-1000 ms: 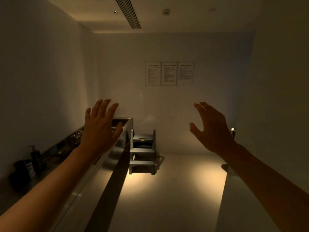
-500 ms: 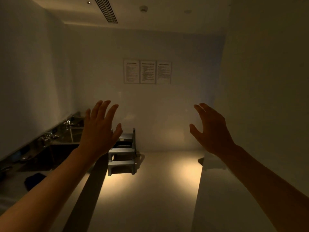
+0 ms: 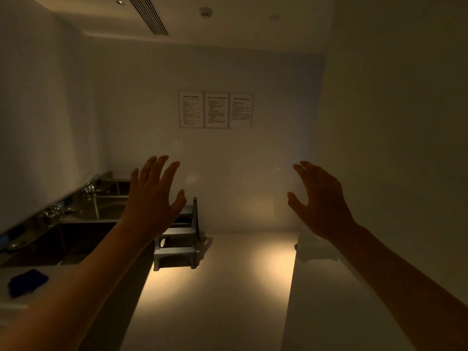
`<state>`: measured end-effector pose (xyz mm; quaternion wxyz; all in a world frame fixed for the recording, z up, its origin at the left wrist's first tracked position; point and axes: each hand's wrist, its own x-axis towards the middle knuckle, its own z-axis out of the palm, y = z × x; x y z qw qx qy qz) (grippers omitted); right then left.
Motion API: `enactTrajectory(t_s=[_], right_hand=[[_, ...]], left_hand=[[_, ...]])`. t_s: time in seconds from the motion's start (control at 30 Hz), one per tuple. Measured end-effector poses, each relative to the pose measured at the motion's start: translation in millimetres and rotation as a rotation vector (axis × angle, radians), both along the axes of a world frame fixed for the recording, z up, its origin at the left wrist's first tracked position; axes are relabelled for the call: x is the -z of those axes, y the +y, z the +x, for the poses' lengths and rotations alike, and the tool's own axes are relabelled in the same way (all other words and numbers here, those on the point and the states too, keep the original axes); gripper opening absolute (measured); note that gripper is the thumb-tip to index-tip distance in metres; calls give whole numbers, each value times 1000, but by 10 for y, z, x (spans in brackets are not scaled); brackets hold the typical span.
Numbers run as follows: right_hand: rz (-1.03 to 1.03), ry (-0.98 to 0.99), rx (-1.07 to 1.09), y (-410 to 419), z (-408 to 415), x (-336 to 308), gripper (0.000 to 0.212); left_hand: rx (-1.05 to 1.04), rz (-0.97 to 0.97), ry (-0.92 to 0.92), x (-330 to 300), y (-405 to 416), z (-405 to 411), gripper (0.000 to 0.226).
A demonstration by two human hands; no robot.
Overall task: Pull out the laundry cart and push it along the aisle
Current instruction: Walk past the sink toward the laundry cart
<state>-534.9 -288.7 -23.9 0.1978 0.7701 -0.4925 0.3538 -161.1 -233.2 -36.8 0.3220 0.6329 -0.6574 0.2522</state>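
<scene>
Dim room. Steel sink counter (image 3: pixel 76 219) along left wall. Left hand (image 3: pixel 152 198) raised, fingers spread, holding nothing. Step stool (image 3: pixel 177 245) at counter's far end. Lit floor strip (image 3: pixel 215 287) — open between counter and white surface. Right hand (image 3: pixel 321 201) raised, fingers loosely spread — empty. Laundry cart not visible.

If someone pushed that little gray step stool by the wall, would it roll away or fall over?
The step stool probably wouldn't roll: no wheels show, and it seems to stand on flat feet. It would likely slide on the smooth floor. Pushed near its top, it might tip, being tall and narrow.
</scene>
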Motion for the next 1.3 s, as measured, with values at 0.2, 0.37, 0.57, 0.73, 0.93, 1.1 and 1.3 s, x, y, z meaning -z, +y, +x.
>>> enactTrajectory(t_s=[0.2,0.37,0.57,0.73,0.93,1.1,1.3], right_hand=[[28,-2,-11,-359,-239,151,69],[54,8,-20,-730,-214,262,70],[81,11,-27,-1417,36,428,71],[102,15,-10,-2138,382,616,71],[154,-22,0,-3042,883,763,69],[193,-54,27,-3691,1276,848,69],[202,-89,31,-4228,1521,1025,72]], left_hand=[[-7,8,4,164,-268,-299,74],[-40,21,2,367,-624,-291,72],[-54,32,-7,546,-1329,-70,67],[-19,37,3,704,-2097,252,67],[6,98,32,804,-3118,721,65],[58,113,30,860,-3870,1060,62],[107,151,50,1051,-4520,1198,62]])
